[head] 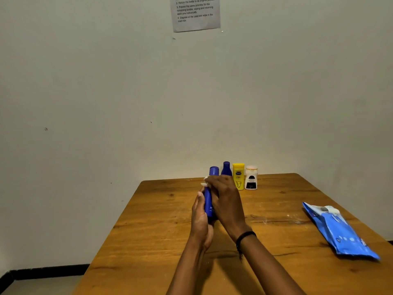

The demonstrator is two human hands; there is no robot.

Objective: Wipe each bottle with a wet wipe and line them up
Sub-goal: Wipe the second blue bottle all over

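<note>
The left hand cups the lower part of a blue bottle, palm turned inward, thumb lying up along the bottle's side, fingers curled round its far side. The right hand closes over the bottle's upper body from the right, fingers bent, pressing a white wet wipe against it just below the cap; only a small crumpled edge of the wipe shows. Both forearms reach forward from the lower edge and meet over the middle of the desk. A dark bracelet circles the right wrist. The bottle stands nearly upright, cap uppermost; its base is hidden in the left palm.

Behind the hands, at the desk's far edge, three bottles stand upright side by side: a second blue bottle, partly hidden, a yellow bottle and a white bottle. A blue wipe pack lies flat well to the right. A printed sheet hangs on the wall.
</note>
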